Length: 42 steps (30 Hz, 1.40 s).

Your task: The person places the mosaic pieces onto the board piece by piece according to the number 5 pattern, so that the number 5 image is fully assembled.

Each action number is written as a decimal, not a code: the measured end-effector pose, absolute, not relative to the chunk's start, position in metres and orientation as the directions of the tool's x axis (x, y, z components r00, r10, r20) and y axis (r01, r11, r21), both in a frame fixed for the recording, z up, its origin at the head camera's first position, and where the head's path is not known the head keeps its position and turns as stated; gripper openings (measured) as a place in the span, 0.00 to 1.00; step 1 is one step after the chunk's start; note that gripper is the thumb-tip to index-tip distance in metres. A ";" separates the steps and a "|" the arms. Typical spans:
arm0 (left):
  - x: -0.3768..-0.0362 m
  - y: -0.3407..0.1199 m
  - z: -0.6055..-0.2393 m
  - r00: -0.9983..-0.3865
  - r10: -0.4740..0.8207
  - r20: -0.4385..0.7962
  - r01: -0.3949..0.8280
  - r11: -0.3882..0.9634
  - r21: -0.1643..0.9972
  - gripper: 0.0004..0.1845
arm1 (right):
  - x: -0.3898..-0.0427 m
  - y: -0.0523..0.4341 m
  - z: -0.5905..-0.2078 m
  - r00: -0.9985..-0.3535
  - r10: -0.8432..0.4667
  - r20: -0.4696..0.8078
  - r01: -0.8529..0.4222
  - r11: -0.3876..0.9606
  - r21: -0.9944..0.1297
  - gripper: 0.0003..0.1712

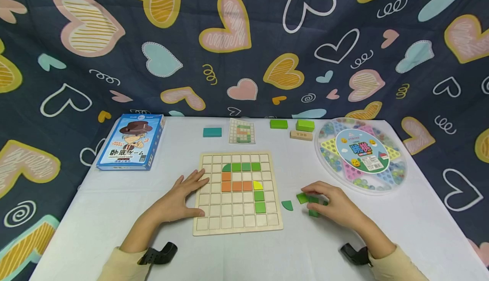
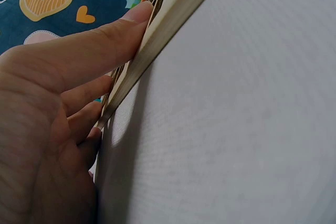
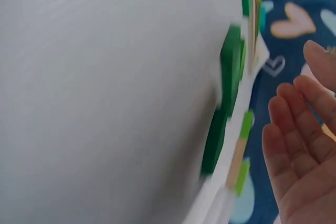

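Observation:
A wooden grid board point(image 1: 210, 223) lies in the middle of the table in the head view. On it sit a top row of green tiles point(image 1: 246, 167), orange tiles point(image 1: 237, 186), a yellow tile point(image 1: 258, 185) and two green tiles point(image 1: 259, 207) beneath that. My left hand point(image 1: 179, 198) rests at the board's left edge, thumb and fingertips touching it. To the right of the board, my right hand point(image 1: 336, 204) hovers over loose green tiles point(image 1: 302, 198), partly hiding them. Its fingers hold nothing in the right wrist view. A green quarter-circle tile point(image 1: 287, 205) lies between board and right hand.
Behind the board are a pattern card point(image 1: 242, 131), a teal block point(image 1: 212, 132), two green blocks point(image 1: 279, 124) and a wooden block point(image 1: 301, 135). A blue game box point(image 1: 131, 143) lies back left; a round clear case point(image 1: 361, 153) of marbles sits back right.

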State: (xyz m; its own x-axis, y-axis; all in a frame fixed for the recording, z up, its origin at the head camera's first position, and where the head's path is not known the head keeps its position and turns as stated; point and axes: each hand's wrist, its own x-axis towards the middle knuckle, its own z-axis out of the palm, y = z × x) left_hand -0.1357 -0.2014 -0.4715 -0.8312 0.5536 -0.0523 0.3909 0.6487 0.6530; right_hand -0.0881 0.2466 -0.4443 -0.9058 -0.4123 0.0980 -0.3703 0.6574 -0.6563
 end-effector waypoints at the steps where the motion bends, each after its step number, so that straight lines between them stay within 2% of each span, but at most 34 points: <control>1: -0.136 -0.201 -0.471 -0.831 0.554 -0.050 0.392 0.648 0.652 0.51 | -0.086 0.253 -0.444 -0.915 -0.393 0.093 -0.353 0.667 -0.656 0.21; 10: -0.137 -0.200 -0.470 -0.828 0.559 -0.044 0.402 0.647 0.648 0.50 | -0.067 0.296 -0.450 -0.954 -0.292 0.070 -0.273 0.749 -0.603 0.19; 16: -0.136 -0.202 -0.470 -0.831 0.553 -0.056 0.391 0.653 0.649 0.50 | -0.072 0.296 -0.461 -0.949 -0.313 0.037 -0.273 0.756 -0.595 0.16; 21: -0.135 -0.201 -0.470 -0.830 0.553 -0.068 0.383 0.655 0.652 0.50 | -0.072 0.289 -0.459 -0.945 -0.316 0.086 -0.309 0.773 -0.554 0.15; 27: -0.135 -0.201 -0.469 -0.832 0.552 -0.058 0.390 0.655 0.647 0.50 | -0.069 0.251 -0.445 -0.913 -0.375 0.163 -0.386 0.661 -0.644 0.16; 33: -0.136 -0.202 -0.469 -0.830 0.557 -0.037 0.406 0.647 0.645 0.50 | -0.077 0.194 -0.444 -0.832 -0.549 0.074 -0.411 0.521 -0.748 0.14; 42: -0.135 -0.201 -0.470 -0.827 0.562 -0.013 0.422 0.636 0.646 0.49 | -0.087 0.143 -0.448 -0.755 -0.656 -0.018 -0.468 0.556 -0.687 0.13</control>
